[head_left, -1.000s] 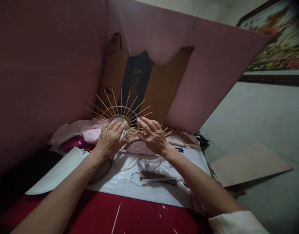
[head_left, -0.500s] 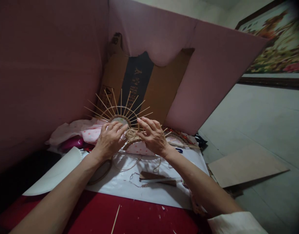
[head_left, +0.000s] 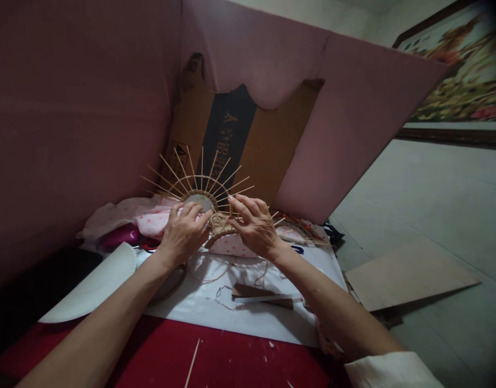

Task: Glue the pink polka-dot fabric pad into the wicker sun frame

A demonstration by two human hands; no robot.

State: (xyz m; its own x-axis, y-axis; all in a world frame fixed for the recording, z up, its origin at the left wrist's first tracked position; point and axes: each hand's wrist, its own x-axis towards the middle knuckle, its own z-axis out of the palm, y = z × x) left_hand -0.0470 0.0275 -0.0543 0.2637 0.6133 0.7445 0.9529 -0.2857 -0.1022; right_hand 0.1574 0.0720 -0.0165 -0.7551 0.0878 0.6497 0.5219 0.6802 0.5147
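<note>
A sunburst-shaped stick frame stands tilted before me, with a pale round centre, a twine-wrapped rim, thin wooden sticks fanning outward and a thin outer ring. My left hand grips its lower left, fingers curled over the round centre. On the right side, my right hand pinches the outer ring among the sticks; its exact fingertip hold is partly hidden. A bundle of brown twine lies between the hands. Pink dotted cloth shows beneath it.
A white sheet covers part of the red table. Brown strips and loose cord lie on it. A white disc-like piece is at left. Torn cardboard leans behind, against a pink panel. A loose stick lies in front.
My left hand's fingers have shifted slightly over the round centre. The right hand stays nearly still at the ring, and the view has moved a little.
</note>
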